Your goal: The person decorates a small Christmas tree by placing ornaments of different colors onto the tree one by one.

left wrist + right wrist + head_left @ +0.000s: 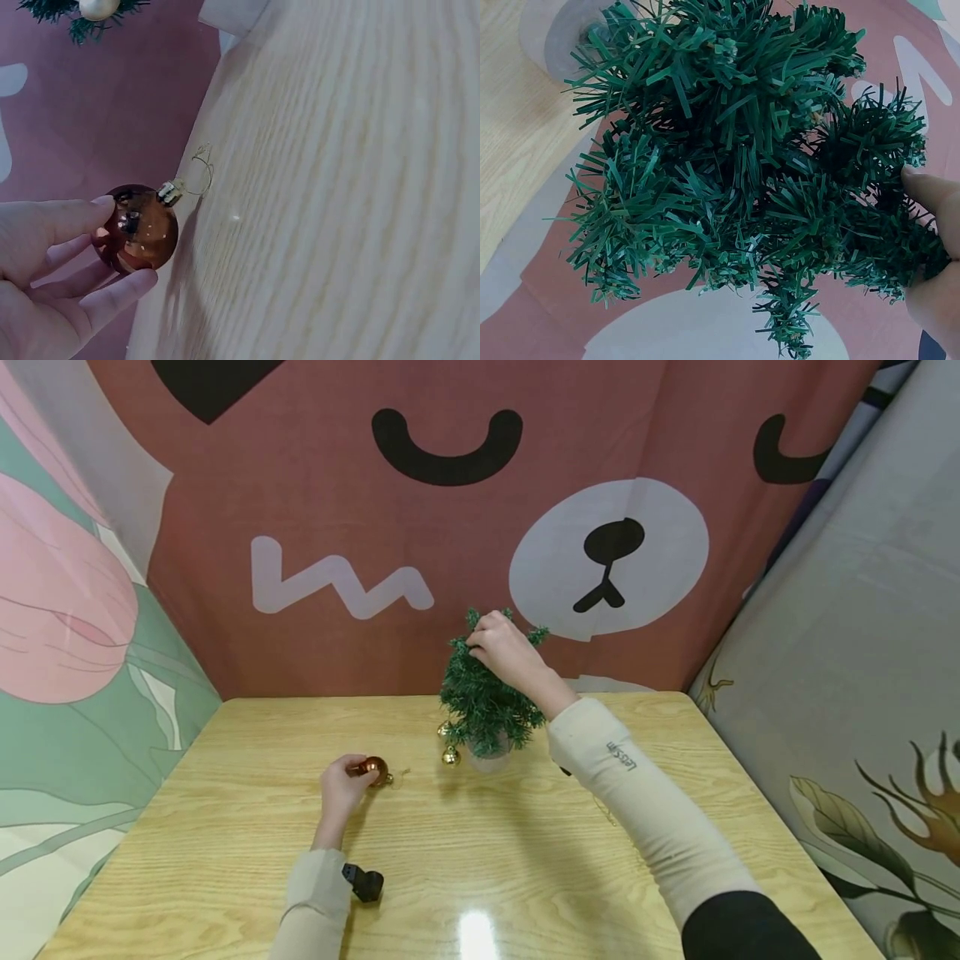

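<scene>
My left hand [343, 791] pinches a shiny copper Christmas ball [142, 229] between thumb and fingers, just above the table on the left. A thin gold thread loop [204, 174] hangs from its gold cap. The small green artificial Christmas tree [483, 697] stands upright at the back middle in a pale pot [489, 762]. Its upper branches are in the grip of my right hand [504, 646], with the fingers curled in among the needles. In the right wrist view, thumb and finger close round a branch [892, 247] at the right side.
Gold balls [450, 756] hang low on the tree's left side. A wooden table [450, 852] lies beneath, its back edge against a bear-print curtain [337, 643]. A black wrist camera [363, 883] sits by the left cuff. Gold thread [604, 812] lies near the right sleeve.
</scene>
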A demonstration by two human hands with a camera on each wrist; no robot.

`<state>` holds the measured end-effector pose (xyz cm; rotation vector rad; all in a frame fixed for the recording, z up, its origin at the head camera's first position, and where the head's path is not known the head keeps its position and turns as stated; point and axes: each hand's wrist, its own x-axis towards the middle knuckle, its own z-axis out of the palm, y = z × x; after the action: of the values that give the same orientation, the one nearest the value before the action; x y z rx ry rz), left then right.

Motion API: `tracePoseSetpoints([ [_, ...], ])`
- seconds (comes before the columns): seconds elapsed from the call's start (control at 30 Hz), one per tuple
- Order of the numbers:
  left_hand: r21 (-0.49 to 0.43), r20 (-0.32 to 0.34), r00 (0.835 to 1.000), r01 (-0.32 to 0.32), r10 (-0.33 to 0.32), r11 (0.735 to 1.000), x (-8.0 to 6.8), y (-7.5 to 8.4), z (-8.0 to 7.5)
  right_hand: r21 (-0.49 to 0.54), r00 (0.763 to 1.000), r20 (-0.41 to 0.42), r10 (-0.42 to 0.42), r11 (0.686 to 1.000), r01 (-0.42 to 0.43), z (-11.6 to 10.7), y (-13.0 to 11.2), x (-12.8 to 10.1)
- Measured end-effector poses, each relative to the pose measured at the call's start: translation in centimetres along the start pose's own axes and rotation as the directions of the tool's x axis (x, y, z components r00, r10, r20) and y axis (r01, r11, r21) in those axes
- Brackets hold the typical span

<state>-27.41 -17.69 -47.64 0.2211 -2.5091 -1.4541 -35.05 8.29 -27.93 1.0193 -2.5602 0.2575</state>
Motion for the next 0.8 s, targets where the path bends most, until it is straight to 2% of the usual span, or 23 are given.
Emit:
tracePoseSetpoints([
  [0.23,-0.15,-0.04,0.995,0.079,-0.086,0.985,0.1,-0.4,0.2,-0.007,1.0,0.0,0.002,1.0,-0.002,0.1,0.1,0.0],
  [0.33,-0.233,-0.074,0.989,0.11,-0.13,0.966,0.2,-0.5,0.4,-0.003,1.0,-0.001,0.001,1.0,-0.001,0.0,0.1,0.0],
  [0.4,-0.314,-0.092,0.982,0.127,-0.163,0.941,0.2,-0.5,0.5,-0.003,1.0,-0.002,0.001,1.0,-0.001,0.1,0.1,0.1],
  [0.47,-0.421,-0.095,0.975,0.141,-0.199,0.896,0.2,-0.6,0.8,-0.004,1.0,-0.004,0.0,1.0,0.0,0.1,0.2,0.1],
  [0.5,-0.485,-0.088,0.971,0.153,-0.222,0.861,0.3,-0.7,0.9,-0.005,1.0,-0.005,-0.001,1.0,0.001,0.1,0.2,0.1],
  [0.53,-0.54,-0.077,0.966,0.166,-0.245,0.825,0.4,-0.9,1.1,-0.006,1.0,-0.006,-0.003,1.0,0.003,0.1,0.2,0.0],
  [0.63,-0.708,-0.03,0.97,0.15,-0.241,0.69,0.9,-2.1,1.6,-0.005,1.0,-0.01,-0.005,1.0,0.005,0.2,0.3,0.0],
  [0.67,-0.732,-0.02,0.969,0.154,-0.247,0.663,0.9,-2.2,1.7,-0.004,1.0,-0.01,-0.005,1.0,0.005,0.2,0.3,0.0],
  [0.7,-0.747,-0.018,0.969,0.152,-0.248,0.647,0.9,-2.1,1.7,-0.001,1.0,-0.01,-0.004,1.0,0.004,0.2,0.3,0.0],
  [0.77,-0.761,-0.017,0.973,0.136,-0.229,0.634,0.7,-1.6,1.7,0.006,1.0,-0.006,0.003,1.0,-0.003,0.2,0.3,0.0],
  [0.8,-0.754,-0.024,0.97,0.14,-0.24,0.642,0.5,-0.9,1.6,0.01,1.0,-0.003,0.007,1.0,-0.007,0.2,0.3,0.0],
])
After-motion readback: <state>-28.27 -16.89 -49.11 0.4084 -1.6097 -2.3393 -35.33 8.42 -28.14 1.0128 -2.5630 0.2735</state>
